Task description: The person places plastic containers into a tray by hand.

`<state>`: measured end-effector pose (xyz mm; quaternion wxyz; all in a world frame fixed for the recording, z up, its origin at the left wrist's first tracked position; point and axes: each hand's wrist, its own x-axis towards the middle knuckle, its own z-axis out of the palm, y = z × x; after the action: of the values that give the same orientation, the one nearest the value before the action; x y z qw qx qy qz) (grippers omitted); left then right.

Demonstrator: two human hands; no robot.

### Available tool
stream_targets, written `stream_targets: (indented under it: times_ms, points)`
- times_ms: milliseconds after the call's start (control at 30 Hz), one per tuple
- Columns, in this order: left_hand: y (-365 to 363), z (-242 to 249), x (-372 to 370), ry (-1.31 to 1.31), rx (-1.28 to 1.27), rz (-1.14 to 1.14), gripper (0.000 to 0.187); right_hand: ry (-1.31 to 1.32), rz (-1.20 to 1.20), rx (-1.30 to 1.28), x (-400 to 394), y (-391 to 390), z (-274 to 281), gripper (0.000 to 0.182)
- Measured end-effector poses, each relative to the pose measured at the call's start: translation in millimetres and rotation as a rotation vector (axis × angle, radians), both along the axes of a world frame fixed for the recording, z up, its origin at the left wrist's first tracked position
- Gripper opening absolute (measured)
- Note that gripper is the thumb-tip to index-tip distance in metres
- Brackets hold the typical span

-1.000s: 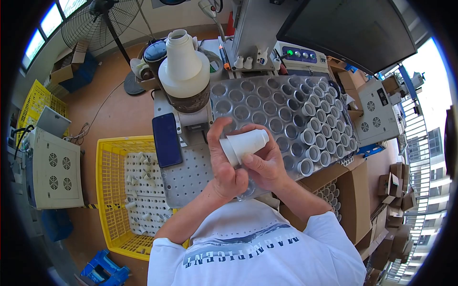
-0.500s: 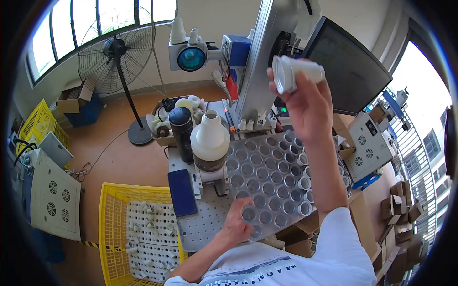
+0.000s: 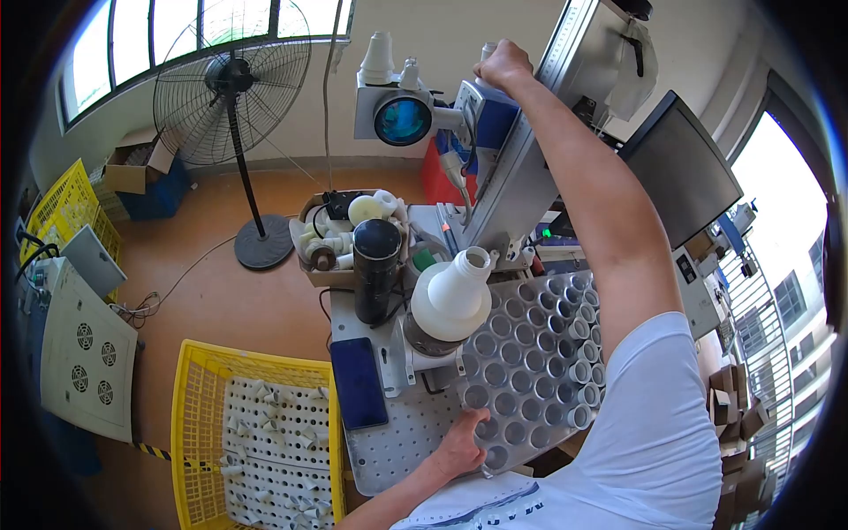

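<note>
My right hand (image 3: 505,65) is stretched far up to the top of the blue box (image 3: 491,110) on the upright column. Its fingers are curled closed, and what they hold is hidden. Right beside them shows a small white plastic piece (image 3: 488,50). Low in the view, my left hand (image 3: 461,444) is curled on the front left edge of a tray (image 3: 484,358) full of round cup-like holes, the thumb on top. A white bottle-shaped plastic part (image 3: 450,300) stands tilted in the fixture behind the tray. White rings sit along the tray's right side.
A phone (image 3: 358,382) lies on the perforated metal plate (image 3: 402,442). A black cylinder (image 3: 376,269) and a box of plastic parts (image 3: 322,265) stand behind. The lens head (image 3: 402,119) overhangs the bench. Left are a yellow crate (image 3: 181,442) and a fan (image 3: 231,75).
My right hand has moved up and left from before the monitor to the blue box's top. The white plastic cup it held is out of sight. My left hand stays at the tray edge.
</note>
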<state>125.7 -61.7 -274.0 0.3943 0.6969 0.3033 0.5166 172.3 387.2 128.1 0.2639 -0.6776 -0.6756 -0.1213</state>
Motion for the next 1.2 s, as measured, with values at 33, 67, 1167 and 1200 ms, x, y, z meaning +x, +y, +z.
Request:
stream_targets:
  times_ms: [33, 67, 1167, 1200]
  points:
    - [-0.1, 0.7, -0.9, 0.016, -0.009, -0.007, 0.059, -0.004, -0.003, -0.004, 4.4, 10.9, -0.7, 0.054]
    - [0.2, -0.8, -1.2, 0.013, -0.013, -0.011, 0.059, 0.034, -0.006, -0.053, 8.6, 21.2, -2.9, 0.052]
    - [-13.2, 13.1, -19.8, -0.070, 0.177, 0.404, 0.030, 0.321, 0.758, -0.363, 167.9, -291.1, -137.4, 0.032]
    - [-17.3, 12.4, -29.0, -0.056, 0.173, 0.460, 0.032, 0.320, 0.708, -0.409, 182.0, -295.8, -148.6, 0.032]
